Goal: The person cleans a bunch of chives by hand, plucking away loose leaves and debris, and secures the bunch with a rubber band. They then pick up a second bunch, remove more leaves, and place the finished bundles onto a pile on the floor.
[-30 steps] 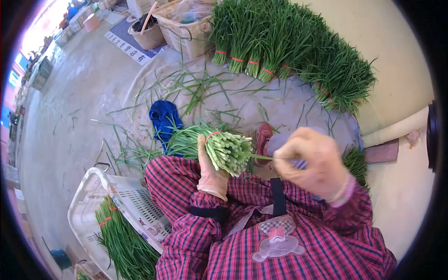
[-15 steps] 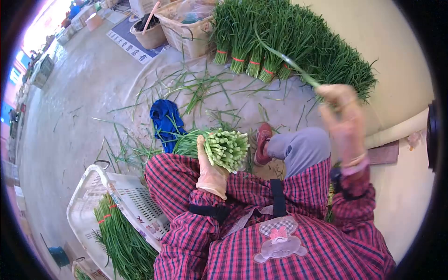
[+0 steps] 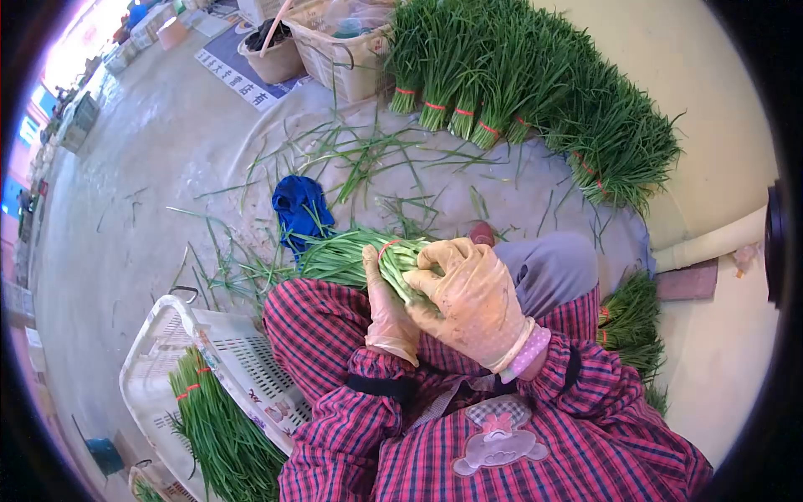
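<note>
A bunch of green chives (image 3: 339, 258) lies across my lap, its leaves toward the left and its pale stem ends to the right. A red band (image 3: 386, 248) circles it near the stems. My gloved left hand (image 3: 390, 318) is closed around the bunch from below, thumb up along its side. Over the stem ends, my gloved right hand (image 3: 473, 303) has its fingers curled and closed on them, hiding most of the cut ends.
Banded chive bunches (image 3: 502, 75) stand piled at the back right, with more bunches (image 3: 631, 326) by my right knee. A white basket (image 3: 159, 335) at my left holds other chives. A blue cloth (image 3: 299, 209) and loose leaves (image 3: 360, 159) lie on the floor sheet.
My right hand has come down from the raised right side, where it held a long stalk, onto the stem ends. The bunch has turned, and its red band now shows.
</note>
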Motion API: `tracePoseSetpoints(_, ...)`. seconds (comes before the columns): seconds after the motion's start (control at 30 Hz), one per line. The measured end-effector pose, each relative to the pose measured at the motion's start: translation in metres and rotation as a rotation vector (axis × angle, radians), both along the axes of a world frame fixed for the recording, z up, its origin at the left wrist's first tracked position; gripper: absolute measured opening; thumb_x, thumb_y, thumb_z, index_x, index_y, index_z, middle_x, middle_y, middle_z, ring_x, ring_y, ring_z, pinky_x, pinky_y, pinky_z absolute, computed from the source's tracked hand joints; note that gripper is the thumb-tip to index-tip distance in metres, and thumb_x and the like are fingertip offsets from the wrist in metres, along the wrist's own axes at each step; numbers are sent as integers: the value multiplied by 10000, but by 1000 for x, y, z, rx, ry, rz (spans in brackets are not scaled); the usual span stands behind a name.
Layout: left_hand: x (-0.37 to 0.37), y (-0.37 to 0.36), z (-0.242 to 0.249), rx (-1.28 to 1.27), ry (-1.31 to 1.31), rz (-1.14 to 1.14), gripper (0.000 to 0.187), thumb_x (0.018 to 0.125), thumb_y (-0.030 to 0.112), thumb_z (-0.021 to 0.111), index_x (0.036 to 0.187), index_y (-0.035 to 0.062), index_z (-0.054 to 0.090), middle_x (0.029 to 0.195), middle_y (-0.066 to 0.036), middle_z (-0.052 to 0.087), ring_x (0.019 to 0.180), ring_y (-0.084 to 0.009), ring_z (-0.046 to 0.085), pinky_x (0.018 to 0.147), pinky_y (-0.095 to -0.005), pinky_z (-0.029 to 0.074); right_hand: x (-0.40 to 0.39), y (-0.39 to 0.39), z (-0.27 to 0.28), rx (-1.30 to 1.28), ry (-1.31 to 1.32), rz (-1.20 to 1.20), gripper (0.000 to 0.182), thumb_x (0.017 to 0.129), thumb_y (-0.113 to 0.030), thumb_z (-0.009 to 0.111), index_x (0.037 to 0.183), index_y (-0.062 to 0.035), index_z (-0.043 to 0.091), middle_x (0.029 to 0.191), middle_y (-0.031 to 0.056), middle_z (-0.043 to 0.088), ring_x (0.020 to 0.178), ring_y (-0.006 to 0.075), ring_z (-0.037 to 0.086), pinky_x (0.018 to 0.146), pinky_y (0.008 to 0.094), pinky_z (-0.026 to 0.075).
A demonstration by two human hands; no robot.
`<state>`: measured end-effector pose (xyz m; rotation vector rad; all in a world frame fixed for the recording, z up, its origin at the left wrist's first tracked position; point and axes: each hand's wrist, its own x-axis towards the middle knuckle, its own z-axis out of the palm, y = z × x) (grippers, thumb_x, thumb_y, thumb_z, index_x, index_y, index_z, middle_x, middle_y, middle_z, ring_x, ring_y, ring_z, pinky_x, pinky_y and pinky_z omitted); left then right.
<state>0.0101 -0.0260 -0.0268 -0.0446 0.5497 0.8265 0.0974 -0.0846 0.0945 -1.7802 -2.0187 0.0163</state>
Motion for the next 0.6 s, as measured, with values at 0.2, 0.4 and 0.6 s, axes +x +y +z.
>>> tracePoseSetpoints(0.2, 4, 4, -6, -2, 0, -4, 662, 890, 667, 468, 1126, 63, 602, 1102, -136, 643, 1009, -304, 610, 934, -439, 486, 8, -4, -10, 41, -104, 6, 193, 700, -174, 716, 881, -135, 664, 926, 8, 585, 883, 231, 573, 743, 374, 440)
tracePoseSetpoints(0.4, -3, 5, 7, 71, 17, 8, 710, 861, 690, 487, 1197, 69, 555, 1204, -173, 594, 1099, -378, 566, 954, -529, 463, 36, -32, 41, 251, 197, 126, 178, 721, -69, 712, 885, -126, 672, 871, 5, 600, 783, 220, 568, 709, 328, 453)
tracePoseSetpoints(0.6, -9, 9, -7, 6, -45, -15, 570, 928, 588, 448, 1224, 118, 576, 1238, -126, 605, 1168, -362, 557, 974, -537, 465, 125, -88, 118, 537, 417, -200, 125, 856, -47, 596, 971, -42, 645, 952, 88, 600, 849, 142, 544, 759, 269, 430)
